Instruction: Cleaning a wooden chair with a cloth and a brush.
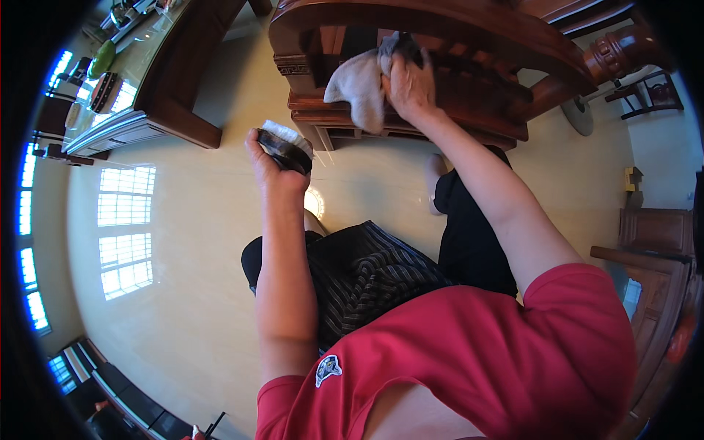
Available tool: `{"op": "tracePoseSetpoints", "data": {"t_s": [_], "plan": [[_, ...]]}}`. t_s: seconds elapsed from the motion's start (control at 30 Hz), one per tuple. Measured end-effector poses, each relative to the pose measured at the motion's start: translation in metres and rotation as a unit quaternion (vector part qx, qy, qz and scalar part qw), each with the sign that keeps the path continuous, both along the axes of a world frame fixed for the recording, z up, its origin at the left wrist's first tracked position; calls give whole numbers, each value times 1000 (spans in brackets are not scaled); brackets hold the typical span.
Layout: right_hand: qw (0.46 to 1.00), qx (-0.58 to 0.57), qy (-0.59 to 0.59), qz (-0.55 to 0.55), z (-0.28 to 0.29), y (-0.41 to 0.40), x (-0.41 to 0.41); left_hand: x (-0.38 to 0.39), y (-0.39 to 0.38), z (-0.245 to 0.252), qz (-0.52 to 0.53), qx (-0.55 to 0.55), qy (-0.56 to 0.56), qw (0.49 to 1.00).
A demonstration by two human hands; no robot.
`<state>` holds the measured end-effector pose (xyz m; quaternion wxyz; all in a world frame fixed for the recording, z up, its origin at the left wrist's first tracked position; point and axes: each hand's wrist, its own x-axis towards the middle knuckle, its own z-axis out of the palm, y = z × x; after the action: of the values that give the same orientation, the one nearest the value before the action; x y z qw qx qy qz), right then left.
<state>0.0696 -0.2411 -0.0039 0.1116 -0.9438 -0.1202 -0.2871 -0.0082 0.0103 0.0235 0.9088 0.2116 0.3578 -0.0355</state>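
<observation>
My left hand (278,168) grips a brush (286,147) with a dark back and white bristles, held up over the floor in front of the left knee. In my right hand (410,85) is a grey-beige cloth (360,88), bunched under the fingers with one end hanging loose. The cloth lies against a carved, reddish-brown wooden chair or bench (429,19), just inside its curved armrest. My palm and fingers hide the spot where the cloth meets the wood.
At the upper left stands a glass-topped wooden table (176,110) bearing a green fruit-like object (102,59) and another brush (104,92). A glossy tiled floor (192,264) spreads beneath me. Wooden furniture (654,231) lines the right side, near a small yellow box (632,179).
</observation>
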Motion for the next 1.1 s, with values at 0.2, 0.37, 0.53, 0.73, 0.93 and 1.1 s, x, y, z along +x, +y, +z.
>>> {"op": "tracePoseSetpoints", "data": {"t_s": [0.2, 0.37, 0.53, 0.73, 0.93, 1.1], "plan": [[967, 107, 223, 62, -76, 2, -44, -2, -20, -4, -8, 0, 43, 999], [725, 534, 418, 122, -50, 1, -57, -7, -5, -42, -2, 37, 3, 999], [510, 707, 467, 150, -29, -4, -84, -21, -34, -39, -55, 29, 14, 998], [363, 760, 519, 147, -17, 5, -103, -37, -70, -39, -183, 126, -176, 959], [401, 692, 532, 279, 18, 23, -125, -50, -87, -29, -123, 409, -202, 881], [424, 704, 502, 271, 19, 24, -117, -34, -79, -37, -53, 513, -232, 825]]}}
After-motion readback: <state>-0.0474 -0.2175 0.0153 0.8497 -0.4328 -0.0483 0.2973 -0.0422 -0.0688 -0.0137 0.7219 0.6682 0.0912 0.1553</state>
